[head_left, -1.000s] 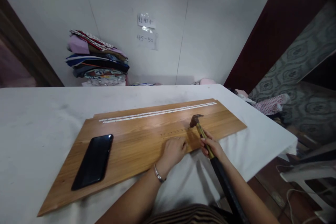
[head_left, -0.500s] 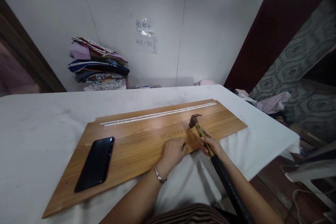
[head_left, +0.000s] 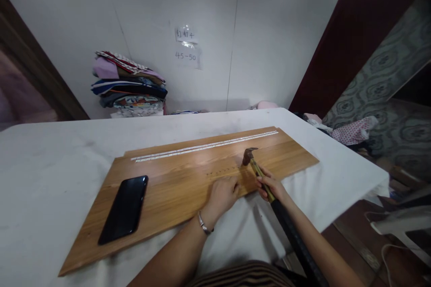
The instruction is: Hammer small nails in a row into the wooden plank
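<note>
My right hand [head_left: 270, 184] grips a claw hammer [head_left: 257, 168] partway up its yellowish neck, below the rusty head. The black grip runs back along my forearm. The hammer's striking face is at the board's surface, at the right end of a row of several small nails [head_left: 222, 171]; a nail under it cannot be made out. My left hand [head_left: 222, 195] rests on the wooden board [head_left: 175, 193] close to its near edge, just left of the hammer. Its fingers are curled, and anything inside them is hidden.
A black phone [head_left: 124, 210] lies on the board's left part. Two white marked strips [head_left: 205, 145] run along its far side. The board lies on a white-covered table [head_left: 43, 188]. Folded clothes [head_left: 129, 83] are stacked by the wall, and a white chair [head_left: 404, 224] stands at the right.
The hammer head has come down slightly onto the board. My left hand has stayed in place, and the view has shifted a little.
</note>
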{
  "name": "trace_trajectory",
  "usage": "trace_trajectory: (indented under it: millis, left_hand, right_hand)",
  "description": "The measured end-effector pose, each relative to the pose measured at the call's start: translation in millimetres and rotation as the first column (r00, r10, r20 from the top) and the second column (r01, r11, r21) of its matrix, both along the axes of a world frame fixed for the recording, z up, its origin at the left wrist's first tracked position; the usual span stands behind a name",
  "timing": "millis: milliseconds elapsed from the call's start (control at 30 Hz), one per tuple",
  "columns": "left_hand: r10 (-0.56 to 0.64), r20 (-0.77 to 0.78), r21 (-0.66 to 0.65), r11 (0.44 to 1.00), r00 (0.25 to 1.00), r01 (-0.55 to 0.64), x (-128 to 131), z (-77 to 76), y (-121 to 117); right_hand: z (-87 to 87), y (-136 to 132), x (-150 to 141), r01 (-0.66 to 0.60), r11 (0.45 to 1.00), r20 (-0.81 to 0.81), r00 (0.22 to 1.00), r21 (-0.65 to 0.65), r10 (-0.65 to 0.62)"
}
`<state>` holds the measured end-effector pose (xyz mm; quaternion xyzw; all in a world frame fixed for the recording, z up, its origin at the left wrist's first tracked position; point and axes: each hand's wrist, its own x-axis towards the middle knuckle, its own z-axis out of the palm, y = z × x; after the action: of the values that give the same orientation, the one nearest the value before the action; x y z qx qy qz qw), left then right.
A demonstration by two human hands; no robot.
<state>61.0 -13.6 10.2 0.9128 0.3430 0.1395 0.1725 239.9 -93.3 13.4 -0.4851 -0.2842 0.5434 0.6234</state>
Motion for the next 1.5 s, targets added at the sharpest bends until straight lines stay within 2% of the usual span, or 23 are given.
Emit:
trace_trajectory:
  millis: [300, 733, 900, 1033, 1500]
  left_hand:
    - [0.001, 0.003, -0.030, 1.000, 1.000, -0.001, 0, 7.2, -4]
    - [-0.008, -0.004, -0.018, 1.000, 1.000, 0.008, 0, 1.7, -2]
    - [-0.008, -0.011, -0.019, 1.000, 1.000, 0.008, -1, 6.0, -3]
    - [-0.009, -0.031, -0.044, 0.999, 0.999, 0.008, -1, 9.1, -3]
    - [-0.005, -0.023, -0.037, 0.999, 1.000, 0.004, -1, 5.7, -2]
  right_hand:
    - [11.4, -1, -1, -0.030, 0.999, 0.011, 0.999, -0.014, 0.030]
    - [4.0, 1, 1, 0.006, 1.000, 0.009, 1.000, -0.007, -0.006]
    - [1.7, 2, 1, -0.009, 1.000, 0.007, 1.000, -0.002, 0.009]
    - [2.7, 2, 2, -0.009, 1.000, 0.006, 1.000, -0.002, 0.009]
    - [6.3, 2, 2, -0.020, 1.000, -0.004, 1.000, -0.009, 0.020]
